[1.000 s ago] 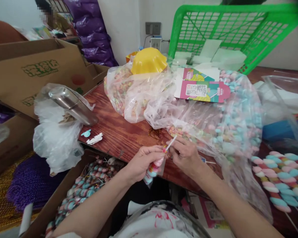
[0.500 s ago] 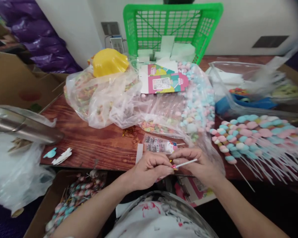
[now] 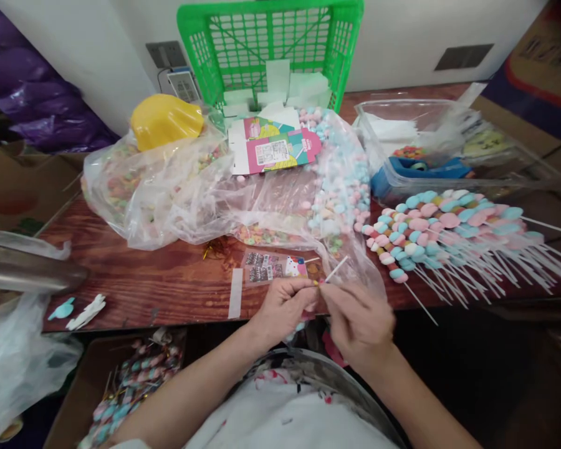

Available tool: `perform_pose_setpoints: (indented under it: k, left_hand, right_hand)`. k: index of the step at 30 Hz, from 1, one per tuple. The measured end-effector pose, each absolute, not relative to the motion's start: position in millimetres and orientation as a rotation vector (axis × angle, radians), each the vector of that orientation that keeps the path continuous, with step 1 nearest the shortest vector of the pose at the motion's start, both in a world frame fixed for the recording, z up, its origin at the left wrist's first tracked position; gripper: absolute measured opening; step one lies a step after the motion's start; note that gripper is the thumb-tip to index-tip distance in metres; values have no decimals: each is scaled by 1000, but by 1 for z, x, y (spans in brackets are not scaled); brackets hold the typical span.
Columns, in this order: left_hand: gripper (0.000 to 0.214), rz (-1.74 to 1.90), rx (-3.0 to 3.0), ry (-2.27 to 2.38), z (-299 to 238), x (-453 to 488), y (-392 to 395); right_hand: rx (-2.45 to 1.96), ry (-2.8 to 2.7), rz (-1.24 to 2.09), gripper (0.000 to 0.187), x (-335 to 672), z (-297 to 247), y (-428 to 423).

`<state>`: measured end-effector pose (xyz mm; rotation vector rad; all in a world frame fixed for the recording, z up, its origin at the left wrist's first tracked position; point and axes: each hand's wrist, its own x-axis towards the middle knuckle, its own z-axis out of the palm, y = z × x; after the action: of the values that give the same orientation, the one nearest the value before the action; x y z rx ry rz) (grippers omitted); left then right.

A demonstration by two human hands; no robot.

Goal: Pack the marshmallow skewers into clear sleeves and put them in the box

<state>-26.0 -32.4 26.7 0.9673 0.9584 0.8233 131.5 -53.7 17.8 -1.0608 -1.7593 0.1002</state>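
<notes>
My left hand (image 3: 283,312) is closed around a marshmallow skewer, mostly hidden in the fingers. Its white stick (image 3: 337,269) pokes up to the right, and a bit of pale blue and pink shows below the hand. My right hand (image 3: 362,321) pinches at the base of the stick, touching the left fingertips. A speck of yellow shows at the pinch; what the right fingers grip there is too small to make out. Just beyond the hands, a printed clear packet (image 3: 271,267) and a white strip (image 3: 235,293) lie on the table (image 3: 168,284).
Several marshmallow skewers (image 3: 430,227) lie piled at right, before a clear bin (image 3: 453,181). Large plastic bags (image 3: 177,206) of sweets, a printed card (image 3: 275,151), a yellow bowl (image 3: 166,121) and a green crate (image 3: 271,12) stand behind. A box (image 3: 70,386) holds more skewers lower left.
My right hand has closed in, from spread fingers to a pinch at the stick's base. The stick now points more steeply upward. The whole view has shifted to the right.
</notes>
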Motion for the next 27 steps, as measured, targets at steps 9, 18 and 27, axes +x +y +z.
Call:
perform_pose_setpoints:
  k: [9,18,27]
  left_hand:
    - [34,817,1263,939,22,-35,-34]
    - [38,957,1387,926,21,-34,-29]
    - [35,771,1572,782,28,-37,-17]
  right_hand:
    - [-987,-1728,623,30,126,9,-48]
    - [-1223,-1398,667,18,118,-9,-68]
    - [-1096,-1260,1667,23,145,5,-42]
